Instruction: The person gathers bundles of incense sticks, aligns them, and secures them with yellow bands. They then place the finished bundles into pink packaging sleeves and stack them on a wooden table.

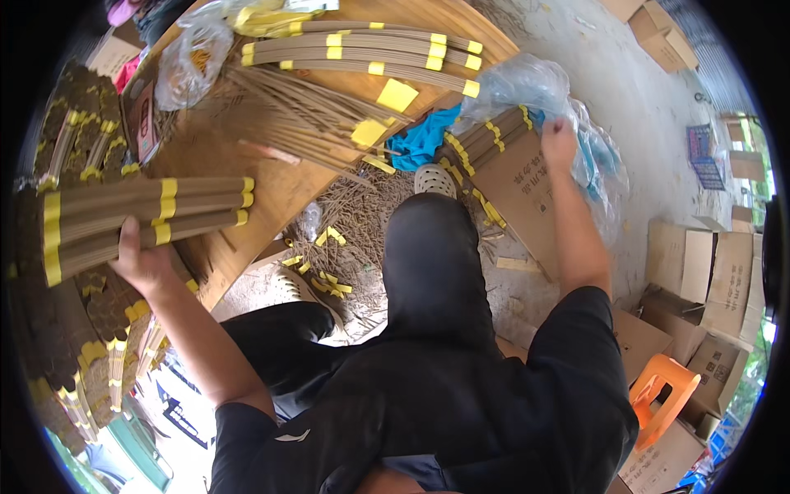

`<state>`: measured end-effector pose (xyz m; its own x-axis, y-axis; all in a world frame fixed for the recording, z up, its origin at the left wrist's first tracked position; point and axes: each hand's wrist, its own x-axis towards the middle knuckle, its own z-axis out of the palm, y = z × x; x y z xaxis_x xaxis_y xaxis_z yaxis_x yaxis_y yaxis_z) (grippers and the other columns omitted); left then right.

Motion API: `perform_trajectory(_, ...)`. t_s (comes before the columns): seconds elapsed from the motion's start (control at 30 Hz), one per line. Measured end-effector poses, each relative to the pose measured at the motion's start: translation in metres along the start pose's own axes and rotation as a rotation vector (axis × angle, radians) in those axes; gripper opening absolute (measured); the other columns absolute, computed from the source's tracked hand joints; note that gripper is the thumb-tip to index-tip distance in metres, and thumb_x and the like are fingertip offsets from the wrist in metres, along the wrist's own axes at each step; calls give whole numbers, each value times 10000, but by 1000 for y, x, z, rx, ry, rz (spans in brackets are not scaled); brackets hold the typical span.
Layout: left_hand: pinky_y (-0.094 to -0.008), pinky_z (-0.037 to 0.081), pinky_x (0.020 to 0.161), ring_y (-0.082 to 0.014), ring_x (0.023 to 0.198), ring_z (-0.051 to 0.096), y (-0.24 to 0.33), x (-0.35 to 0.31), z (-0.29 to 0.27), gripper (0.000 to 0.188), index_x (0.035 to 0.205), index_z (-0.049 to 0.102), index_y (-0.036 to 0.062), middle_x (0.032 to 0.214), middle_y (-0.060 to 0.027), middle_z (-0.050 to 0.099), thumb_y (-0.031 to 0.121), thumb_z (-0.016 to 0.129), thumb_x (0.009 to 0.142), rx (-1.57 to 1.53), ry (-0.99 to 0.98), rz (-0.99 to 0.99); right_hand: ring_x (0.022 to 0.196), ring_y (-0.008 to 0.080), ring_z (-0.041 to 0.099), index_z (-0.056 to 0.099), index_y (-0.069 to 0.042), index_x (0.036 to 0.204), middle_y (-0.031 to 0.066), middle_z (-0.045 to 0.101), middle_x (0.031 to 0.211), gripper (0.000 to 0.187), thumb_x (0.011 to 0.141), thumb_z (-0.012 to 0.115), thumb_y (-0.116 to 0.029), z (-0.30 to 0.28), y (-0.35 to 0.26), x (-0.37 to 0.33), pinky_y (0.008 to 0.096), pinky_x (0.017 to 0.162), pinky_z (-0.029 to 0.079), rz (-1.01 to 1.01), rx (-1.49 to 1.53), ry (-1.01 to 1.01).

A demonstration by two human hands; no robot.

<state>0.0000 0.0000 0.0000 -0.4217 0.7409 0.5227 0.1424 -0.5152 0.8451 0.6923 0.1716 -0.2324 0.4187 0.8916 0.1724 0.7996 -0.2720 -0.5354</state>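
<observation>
My left hand grips a group of banded bundles of thin brown sticks, which look like incense, at the left over the wooden table. Its thumb lies across the near bundle; the other fingers are hidden. Yellow bands wrap these bundles. On the right, my right hand is closed on the edge of a clear plastic bag. The bag spreads around an open cardboard carton. Several yellow-banded bundles lie at the carton's far side, next to a blue cloth.
The wooden table carries loose sticks, yellow paper pieces and more bundles. Stick scraps litter the floor around my shoes. Stacked bundles fill the far left. An orange stool and cartons stand at right.
</observation>
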Motion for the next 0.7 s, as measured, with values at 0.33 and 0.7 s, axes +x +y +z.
perform_trajectory(0.33, -523, 418, 1108, -362, 1190, 574, 6, -2, 6, 683, 1354, 477, -34, 1250, -192, 569, 268, 674, 773, 21, -18, -95, 1273, 365, 569, 434, 91, 1444, 266, 571, 1377, 1005, 779, 773, -582, 182, 38, -80, 461, 1061, 446, 799, 246, -276)
perform_trajectory(0.7, -589, 385, 1148, -410, 1242, 565, -4, 4, 3, 712, 1415, 445, 10, 1282, -213, 590, 297, 651, 797, 80, 34, 10, 1371, 418, 461, 221, 81, 1550, 336, 412, 1494, 1157, 813, 662, -694, 201, 69, -78, 491, 1143, 372, 660, 138, -168)
